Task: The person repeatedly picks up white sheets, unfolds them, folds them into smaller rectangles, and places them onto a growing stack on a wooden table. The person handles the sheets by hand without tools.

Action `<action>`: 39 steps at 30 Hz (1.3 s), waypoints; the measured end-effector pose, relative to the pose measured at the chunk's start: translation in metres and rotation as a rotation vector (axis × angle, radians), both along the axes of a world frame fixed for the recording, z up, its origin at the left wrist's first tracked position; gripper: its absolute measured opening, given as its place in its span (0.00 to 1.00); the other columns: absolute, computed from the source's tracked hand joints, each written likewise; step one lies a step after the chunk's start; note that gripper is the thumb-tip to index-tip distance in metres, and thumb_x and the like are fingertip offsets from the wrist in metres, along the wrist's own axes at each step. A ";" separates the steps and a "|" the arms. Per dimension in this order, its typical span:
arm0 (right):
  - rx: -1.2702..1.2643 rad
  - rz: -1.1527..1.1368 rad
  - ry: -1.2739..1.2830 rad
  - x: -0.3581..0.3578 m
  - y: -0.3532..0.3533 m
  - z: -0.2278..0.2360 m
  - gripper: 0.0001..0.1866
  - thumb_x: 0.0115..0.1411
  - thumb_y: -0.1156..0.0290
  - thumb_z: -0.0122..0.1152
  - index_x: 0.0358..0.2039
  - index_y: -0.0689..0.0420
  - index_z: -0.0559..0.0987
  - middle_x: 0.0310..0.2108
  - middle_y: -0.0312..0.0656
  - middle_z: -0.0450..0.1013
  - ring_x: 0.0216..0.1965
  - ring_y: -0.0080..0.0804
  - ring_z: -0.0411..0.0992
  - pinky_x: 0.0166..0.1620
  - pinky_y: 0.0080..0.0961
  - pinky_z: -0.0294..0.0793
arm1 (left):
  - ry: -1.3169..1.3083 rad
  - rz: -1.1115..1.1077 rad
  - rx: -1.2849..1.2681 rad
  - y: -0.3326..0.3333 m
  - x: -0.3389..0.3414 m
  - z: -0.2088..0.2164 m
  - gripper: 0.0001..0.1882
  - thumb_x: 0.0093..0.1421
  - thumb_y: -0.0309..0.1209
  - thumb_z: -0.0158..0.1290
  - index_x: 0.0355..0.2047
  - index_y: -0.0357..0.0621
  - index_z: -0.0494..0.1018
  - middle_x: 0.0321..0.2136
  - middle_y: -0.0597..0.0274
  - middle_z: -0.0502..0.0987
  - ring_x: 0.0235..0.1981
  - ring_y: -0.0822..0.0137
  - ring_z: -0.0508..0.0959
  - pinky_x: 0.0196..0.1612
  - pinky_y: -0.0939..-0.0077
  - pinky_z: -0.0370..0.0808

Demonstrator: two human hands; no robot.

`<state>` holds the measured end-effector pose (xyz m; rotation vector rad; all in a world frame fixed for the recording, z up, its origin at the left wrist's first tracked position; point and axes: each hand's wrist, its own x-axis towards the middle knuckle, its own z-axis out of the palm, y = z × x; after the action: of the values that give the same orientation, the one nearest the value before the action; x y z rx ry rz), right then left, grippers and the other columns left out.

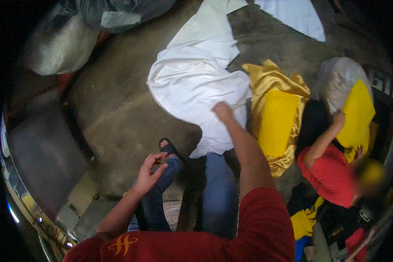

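A long white cloth [192, 85] lies in loose folds on the floor ahead of me, its near end reaching up against my right knee. My right hand [224, 112] is over this cloth with its fingers curled closed; whether they pinch the fabric or something small is too blurred to see. Above my left knee, my left hand [152, 172] is held in the air, fingers bent and apart from the thumb, with nothing in it. Beside the white cloth on the right, a folded yellow cloth [278, 123] rests on a shiny gold cloth [266, 74].
At the right, a co-worker in a red shirt [329, 174] holds up a yellow folded cloth [358, 114] near a stuffed pale bag [343, 78]. Another white cloth [294, 15] lies farther off. Plastic-wrapped bundles [65, 46] stand at the far left, above a dark panel [41, 148].
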<state>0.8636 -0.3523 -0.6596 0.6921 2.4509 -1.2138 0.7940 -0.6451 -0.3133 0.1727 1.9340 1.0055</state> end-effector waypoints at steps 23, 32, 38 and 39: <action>-0.220 0.201 0.435 0.048 -0.139 0.787 0.11 0.51 0.69 0.64 0.34 0.58 0.78 0.32 0.48 0.75 0.35 0.49 0.73 0.40 0.39 0.71 | 0.308 -0.562 0.366 -0.077 -0.082 0.402 0.06 0.56 0.32 0.58 0.32 0.47 0.75 0.46 0.65 0.76 0.58 0.58 0.68 0.67 0.48 0.47; -0.117 0.385 0.353 0.015 -0.218 0.693 0.07 0.54 0.71 0.62 0.33 0.58 0.78 0.33 0.47 0.72 0.39 0.46 0.73 0.39 0.37 0.73 | 1.768 -0.285 0.420 -0.221 -0.094 0.657 0.13 0.45 0.24 0.55 0.34 0.38 0.77 0.28 0.57 0.74 0.33 0.61 0.73 0.35 0.68 0.69; -0.390 0.133 0.678 0.017 -0.269 0.684 0.26 0.55 0.66 0.65 0.53 0.57 0.70 0.50 0.48 0.67 0.33 0.35 0.74 0.39 0.30 0.74 | 2.004 -0.459 0.344 -0.233 -0.049 0.739 0.18 0.45 0.28 0.54 0.37 0.35 0.79 0.29 0.54 0.75 0.29 0.63 0.75 0.36 0.73 0.72; -0.463 0.115 0.789 0.007 -0.276 0.693 0.29 0.55 0.66 0.66 0.56 0.57 0.68 0.53 0.49 0.65 0.31 0.34 0.74 0.39 0.30 0.74 | 2.052 -0.566 0.283 -0.224 -0.040 0.741 0.18 0.44 0.28 0.54 0.36 0.35 0.80 0.28 0.55 0.75 0.29 0.64 0.75 0.36 0.73 0.72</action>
<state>0.8707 -0.6284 0.0337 -0.0948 2.5213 -2.2102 0.7540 -0.8686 0.4279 2.5291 2.8805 0.4978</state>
